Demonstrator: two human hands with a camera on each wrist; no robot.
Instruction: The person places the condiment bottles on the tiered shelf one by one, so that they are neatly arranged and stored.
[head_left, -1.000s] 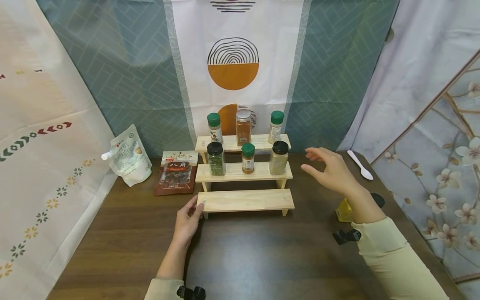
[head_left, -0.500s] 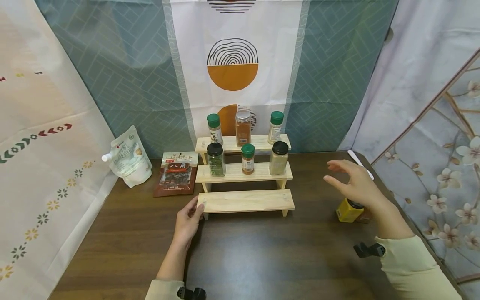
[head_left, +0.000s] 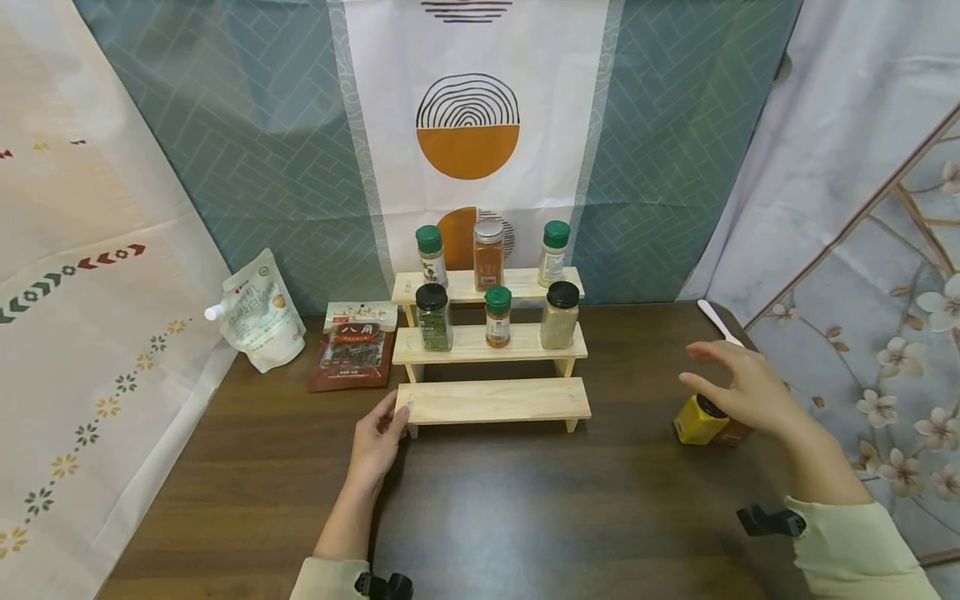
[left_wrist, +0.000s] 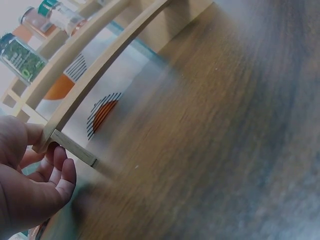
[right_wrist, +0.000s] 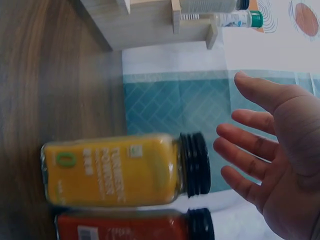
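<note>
My left hand [head_left: 375, 442] holds the left end of the lowest step of a three-step wooden spice rack [head_left: 491, 403], thumb on top and fingers below in the left wrist view. At the right, my right hand [head_left: 738, 387] hovers with fingers spread and holds nothing. Just below it stand a yellow turmeric powder jar [right_wrist: 115, 170] with a black lid and a red-brown spice jar [right_wrist: 125, 227], also black-lidded. The right wrist view has the fingertips a little beyond the lids. Among the jars on the middle step is a green herb jar [head_left: 434, 325].
The top step bears an orange-brown spice jar [head_left: 488, 260] between two green-capped jars. Left of the rack lie a brown star anise packet [head_left: 352, 350] and a white spouted pouch [head_left: 262, 312]. A white spoon [head_left: 716, 319] lies near the back right edge, partly behind my right hand.
My right hand has moved right and toward me, from beside the rack to over the turmeric jar and the red-brown jar. My left hand has stayed on the rack.
</note>
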